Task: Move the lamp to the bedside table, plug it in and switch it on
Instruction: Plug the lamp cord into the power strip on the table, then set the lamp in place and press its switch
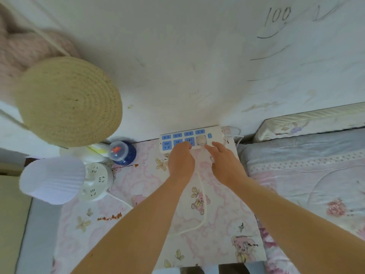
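Observation:
A lamp with a white pleated shade (pixel 52 179) stands on its round white base (pixel 96 180) at the left of the bedside table (pixel 138 224), which has a pink bear-print cover. A white power strip with blue sockets (pixel 178 135) lies against the wall. The lamp's white plug (pixel 201 139) sits in a socket at the strip's right end, and its white cord (pixel 203 194) runs back between my arms. My left hand (pixel 180 160) rests on the strip's front edge, fingers curled. My right hand (pixel 224 155) hovers just right of the plug, fingers spread, holding nothing.
A round woven straw disc (pixel 69 99) hangs at the left above the lamp. A blue bottle with a clear cap (pixel 123 153) and a white and yellow item (pixel 94 153) stand behind the lamp. A bed with patterned bedding (pixel 306 171) adjoins the table on the right.

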Available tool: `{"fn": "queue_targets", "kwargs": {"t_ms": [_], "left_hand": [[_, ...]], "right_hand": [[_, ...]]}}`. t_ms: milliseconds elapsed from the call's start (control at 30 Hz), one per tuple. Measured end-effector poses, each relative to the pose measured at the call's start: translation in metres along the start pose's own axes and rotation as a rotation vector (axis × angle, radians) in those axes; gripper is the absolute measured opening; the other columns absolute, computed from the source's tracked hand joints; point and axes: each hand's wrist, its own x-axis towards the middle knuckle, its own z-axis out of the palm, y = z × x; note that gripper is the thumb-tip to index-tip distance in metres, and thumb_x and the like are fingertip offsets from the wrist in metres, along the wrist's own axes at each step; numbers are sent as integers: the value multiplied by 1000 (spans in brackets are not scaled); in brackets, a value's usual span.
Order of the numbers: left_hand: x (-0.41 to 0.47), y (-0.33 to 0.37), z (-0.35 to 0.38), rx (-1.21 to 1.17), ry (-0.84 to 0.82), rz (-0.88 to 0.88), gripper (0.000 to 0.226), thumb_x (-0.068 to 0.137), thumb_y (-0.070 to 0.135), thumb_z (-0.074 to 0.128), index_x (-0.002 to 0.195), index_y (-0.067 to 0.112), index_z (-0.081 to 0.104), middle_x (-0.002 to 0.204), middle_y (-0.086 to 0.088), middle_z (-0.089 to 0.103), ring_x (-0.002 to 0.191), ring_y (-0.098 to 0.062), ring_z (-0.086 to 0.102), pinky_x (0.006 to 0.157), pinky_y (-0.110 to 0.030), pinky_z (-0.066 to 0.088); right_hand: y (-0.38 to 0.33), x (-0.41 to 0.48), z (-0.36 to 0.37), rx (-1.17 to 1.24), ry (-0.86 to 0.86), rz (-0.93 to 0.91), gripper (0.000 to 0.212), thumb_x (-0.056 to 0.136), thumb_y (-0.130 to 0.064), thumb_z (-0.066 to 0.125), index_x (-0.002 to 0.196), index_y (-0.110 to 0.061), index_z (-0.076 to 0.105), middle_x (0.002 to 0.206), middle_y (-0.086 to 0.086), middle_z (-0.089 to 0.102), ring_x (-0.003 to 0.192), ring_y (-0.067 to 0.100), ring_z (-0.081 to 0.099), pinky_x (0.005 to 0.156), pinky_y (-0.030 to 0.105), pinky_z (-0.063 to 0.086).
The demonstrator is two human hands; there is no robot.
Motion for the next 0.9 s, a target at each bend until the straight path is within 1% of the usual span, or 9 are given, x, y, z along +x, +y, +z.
{"fn": "queue_targets", "kwargs": {"t_ms": [67, 133, 200, 267, 333, 500, 700, 800, 900], "left_hand": [[-10, -18, -14, -36, -11, -40, 37, 88, -7, 42, 115, 10, 61, 115, -7, 64, 101, -22, 60, 74, -27, 44], [-19, -33, -25, -56, -23, -63, 38, 85, -8, 42, 112, 10, 62, 113, -7, 64, 99, -22, 60, 79, -31, 50], [-30, -51, -36, -63, -9, -72, 34, 87, -6, 43, 109, 11, 63, 111, -5, 65, 98, -20, 61, 81, -32, 52], [-39, -66, -44, -60, 12, -76, 30, 90, -2, 45, 106, 13, 65, 109, -3, 66, 96, -18, 61, 80, -31, 53], [-48, -84, -51, -55, 26, -92, 30, 90, -1, 45, 104, 14, 66, 107, -2, 66, 94, -18, 61, 78, -30, 51], [-71, -136, -66, -39, 44, -167, 30, 91, 0, 44, 106, 15, 65, 108, -2, 65, 99, -18, 60, 84, -29, 50], [-97, -201, -77, -81, 75, -257, 32, 89, -3, 44, 106, 12, 66, 109, -5, 66, 101, -21, 62, 86, -33, 52], [-109, -230, -81, -112, 101, -304, 32, 92, -1, 43, 108, 13, 66, 112, -6, 65, 99, -23, 64, 86, -39, 55], [-116, -260, -85, -85, 105, -342, 33, 93, 1, 44, 114, 14, 66, 118, -4, 64, 105, -22, 62, 87, -35, 53]], "right_hand": [[-12, -9, 4, 21, 19, -26, 58, 87, 0, 46, 140, -21, 42, 147, 4, 40, 130, 28, 42, 101, 42, 46], [-23, -17, 7, 75, 30, -43, 51, 87, -2, 49, 134, -21, 50, 140, 2, 48, 125, 23, 48, 97, 37, 48], [-40, -24, 14, 143, 34, -74, 46, 86, -1, 49, 127, -22, 57, 133, 1, 52, 116, 19, 55, 91, 34, 52], [-55, -29, 22, 173, 31, -106, 44, 86, -2, 49, 123, -23, 60, 129, -1, 55, 108, 18, 59, 86, 32, 54], [-71, -32, 33, 169, 3, -138, 43, 86, -2, 49, 120, -24, 62, 127, -2, 56, 103, 17, 61, 84, 30, 54], [-111, -38, 68, 142, -57, -190, 41, 86, -3, 50, 117, -25, 64, 121, -1, 59, 107, 16, 60, 89, 24, 48], [-160, -44, 110, 118, -146, -269, 42, 85, -2, 48, 116, -25, 63, 121, -1, 59, 105, 16, 60, 87, 28, 51], [-184, -44, 129, 101, -184, -288, 42, 85, -2, 46, 118, -23, 63, 120, 2, 60, 105, 18, 60, 88, 29, 51], [-208, -46, 149, 89, -207, -320, 41, 87, -2, 46, 119, -21, 62, 118, 3, 60, 104, 19, 60, 86, 25, 50]]}}
